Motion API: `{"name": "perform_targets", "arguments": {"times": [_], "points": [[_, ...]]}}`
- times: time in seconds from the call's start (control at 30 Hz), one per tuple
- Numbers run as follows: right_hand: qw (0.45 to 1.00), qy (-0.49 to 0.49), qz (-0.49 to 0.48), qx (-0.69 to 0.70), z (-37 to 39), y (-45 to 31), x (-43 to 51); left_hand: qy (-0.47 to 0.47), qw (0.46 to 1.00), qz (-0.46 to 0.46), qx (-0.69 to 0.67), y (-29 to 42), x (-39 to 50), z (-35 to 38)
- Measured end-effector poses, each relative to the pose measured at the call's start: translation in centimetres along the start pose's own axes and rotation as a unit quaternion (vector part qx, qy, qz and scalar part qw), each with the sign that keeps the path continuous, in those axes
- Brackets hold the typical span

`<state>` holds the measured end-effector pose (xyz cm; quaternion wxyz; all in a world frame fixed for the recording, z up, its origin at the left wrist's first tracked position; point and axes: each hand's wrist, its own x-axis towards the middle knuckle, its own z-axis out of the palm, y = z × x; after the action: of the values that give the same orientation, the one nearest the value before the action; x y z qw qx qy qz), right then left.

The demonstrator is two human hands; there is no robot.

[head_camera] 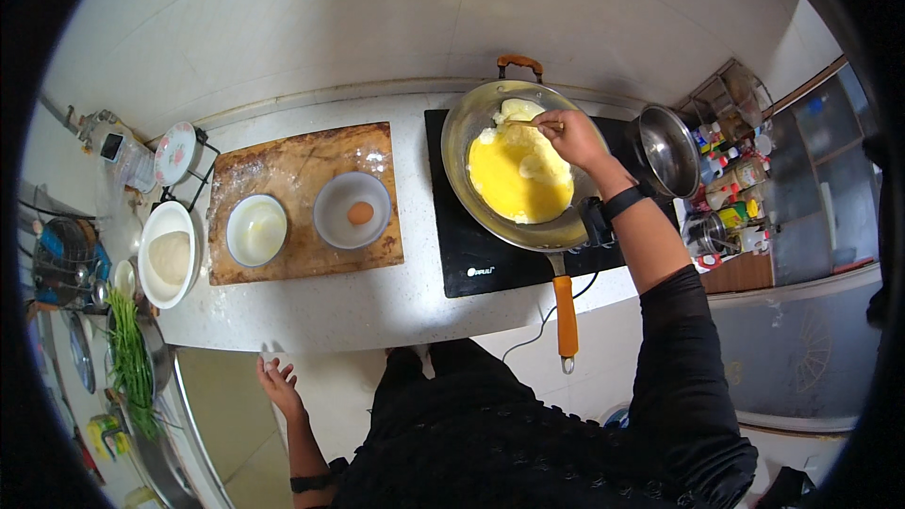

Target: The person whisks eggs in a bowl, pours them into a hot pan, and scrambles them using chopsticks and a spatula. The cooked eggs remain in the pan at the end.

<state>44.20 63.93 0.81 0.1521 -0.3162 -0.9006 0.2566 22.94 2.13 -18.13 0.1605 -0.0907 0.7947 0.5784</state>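
My right hand (574, 138) grips wooden chopsticks (527, 124) over a metal wok (459, 180). Their tips reach the paler, puffed edge of the yellow egg (509, 173) spread across the wok's bottom; its middle looks still liquid. The wok sits on a black induction cooktop (466, 254), its orange handle (565, 314) pointing towards me. My left hand (281, 383) hangs in front of the counter edge, fingers apart and holding nothing. On a floury wooden cutting board (304, 148) stand a bowl (256, 230) with egg residue and a bowl (332, 187) holding one brown egg (360, 213).
A white basin (146, 254) with dough (170, 258) and a floral plate (175, 153) stand left of the board. Green scallions (127, 353) lie at the far left. Right of the cooktop are a steel pot (664, 148) and several seasoning bottles (742, 177). A cord (541, 332) hangs below the counter.
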Motion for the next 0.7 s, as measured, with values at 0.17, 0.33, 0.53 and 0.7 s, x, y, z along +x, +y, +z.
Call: {"name": "perform_targets", "arguments": {"times": [0.17, 0.33, 0.53, 0.7], "points": [[1.0, -0.003, -0.002, 0.005, -2.0, -1.4, -1.3, -0.007, 1.0, 0.0, -0.006, 0.1, 0.1, 0.6], [0.997, -0.036, 0.034, 0.056, -6.9, -2.6, -5.8, -0.013, 1.0, 0.003, -0.004, 0.9, 0.4, 1.2], [0.996, -0.052, 0.071, -0.011, -7.2, -0.2, -9.2, -0.044, 0.999, -0.007, -0.003, 2.3, 1.1, 2.7], [0.982, 0.091, 0.14, 0.09, -6.4, 1.6, -11.9, -0.066, 0.998, 0.01, 0.01, 3.0, 1.7, 2.6]]}}
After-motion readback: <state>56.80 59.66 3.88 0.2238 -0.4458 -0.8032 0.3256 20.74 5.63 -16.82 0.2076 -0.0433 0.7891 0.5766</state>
